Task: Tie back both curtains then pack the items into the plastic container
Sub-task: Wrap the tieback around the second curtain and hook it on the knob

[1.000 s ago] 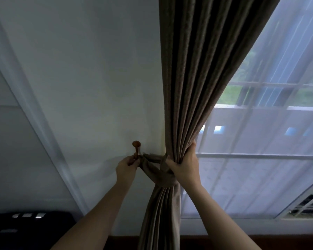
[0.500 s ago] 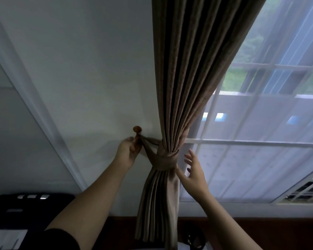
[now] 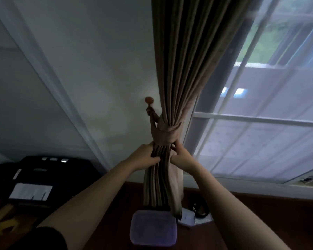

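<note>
A brown pleated curtain [image 3: 179,60] hangs beside the window and is gathered by a matching fabric tieback [image 3: 167,134]. The tieback is looped over a round wooden wall hook [image 3: 149,100]. Just under the band, my left hand [image 3: 145,158] pinches the curtain's folds from the left, and my right hand [image 3: 182,156] grips them from the right. Below the curtain's hem, a plastic container [image 3: 153,227] with a purplish lid lies on the dark wooden surface. Some small items [image 3: 187,216] lie beside it on the right, partly hidden by the hem.
A window [image 3: 260,123] behind a sheer white curtain fills the right side. A black printer [image 3: 43,177] with a white sheet stands at the lower left. White wall trim [image 3: 49,83] runs diagonally on the left. A dark strap-like object [image 3: 200,209] lies right of the small items.
My left hand has left the hook and dropped to the curtain under the tieback. My right hand, open before, now grips the folds too. The view tilted down, showing the container.
</note>
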Available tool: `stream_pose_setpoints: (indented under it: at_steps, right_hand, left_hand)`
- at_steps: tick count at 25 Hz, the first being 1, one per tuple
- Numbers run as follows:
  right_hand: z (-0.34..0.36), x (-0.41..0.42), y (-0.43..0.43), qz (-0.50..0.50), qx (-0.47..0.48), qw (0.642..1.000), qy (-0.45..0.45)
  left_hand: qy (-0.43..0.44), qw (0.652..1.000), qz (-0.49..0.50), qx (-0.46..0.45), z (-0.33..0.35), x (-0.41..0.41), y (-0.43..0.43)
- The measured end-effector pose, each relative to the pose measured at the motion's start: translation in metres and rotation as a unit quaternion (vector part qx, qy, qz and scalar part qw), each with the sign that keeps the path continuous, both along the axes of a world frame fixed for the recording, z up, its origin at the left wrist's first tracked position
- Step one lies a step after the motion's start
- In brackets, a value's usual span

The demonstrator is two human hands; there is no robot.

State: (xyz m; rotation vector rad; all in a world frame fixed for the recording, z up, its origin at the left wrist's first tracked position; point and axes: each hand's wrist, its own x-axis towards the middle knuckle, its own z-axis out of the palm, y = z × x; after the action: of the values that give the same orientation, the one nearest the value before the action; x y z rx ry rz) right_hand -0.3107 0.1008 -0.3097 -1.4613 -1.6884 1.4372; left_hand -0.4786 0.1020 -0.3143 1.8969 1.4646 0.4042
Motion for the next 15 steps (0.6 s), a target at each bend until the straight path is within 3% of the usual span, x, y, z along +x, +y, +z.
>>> stream_pose_setpoints:
  at_steps: [5,10,12,15]
  right_hand:
    - [-0.003,-0.028,0.005,0.037,0.019,0.999,0.023]
    - [-0.013,-0.019,0.007,0.069,0.073,0.995,-0.014]
    - [-0.028,-0.009,0.004,0.025,0.112,0.990,-0.084]
    - [-0.050,0.004,-0.009,-0.130,0.158,0.963,-0.177]
  left_hand:
    - [-0.008,0.996,0.079,0.038,-0.007,-0.017,-0.012]
    - [-0.008,0.995,0.073,0.062,-0.013,-0.013,-0.013]
    - [-0.015,0.993,0.080,0.082,-0.019,-0.011,-0.012]
    - [0.000,0.986,0.106,0.129,-0.025,-0.010,-0.011]
